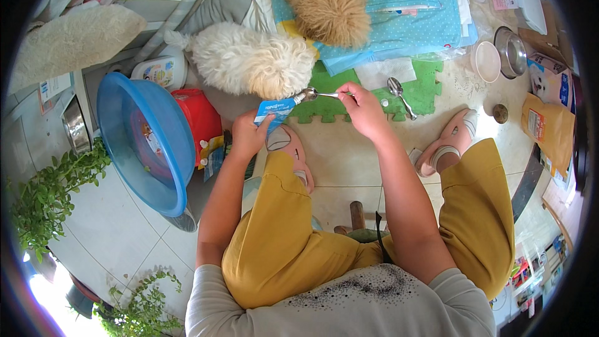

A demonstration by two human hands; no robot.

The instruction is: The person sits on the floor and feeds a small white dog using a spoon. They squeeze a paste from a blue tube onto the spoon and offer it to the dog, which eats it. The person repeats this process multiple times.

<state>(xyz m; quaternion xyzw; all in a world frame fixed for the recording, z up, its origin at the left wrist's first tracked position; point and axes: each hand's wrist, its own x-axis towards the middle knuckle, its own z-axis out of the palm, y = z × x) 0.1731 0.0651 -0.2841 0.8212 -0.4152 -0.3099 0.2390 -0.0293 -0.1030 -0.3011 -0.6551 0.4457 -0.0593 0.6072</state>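
My left hand (252, 132) grips a blue spouted pouch (276, 111), its white spout at the bowl of a metal spoon (327, 95). My right hand (359, 107) pinches that spoon by its handle. A cream-white curly-haired dog (252, 58) stands just beyond, its head low by the spoon and the pouch. Behind it, a tan curly-haired dog (327, 4) is on a blue dotted cloth (412, 23). A second metal spoon (401, 97) lies right of my right hand, partly on the green foam mat (327, 111), near a small white cap (384, 102) and a white tissue (386, 73).
At the left stand a blue plastic basin (185, 150), a red container (199, 114) and leafy plants (56, 192). On the right are a metal bowl (510, 52), a paper cup (485, 62), a brown paper bag (545, 126) and a small round object (500, 113) on the floor.
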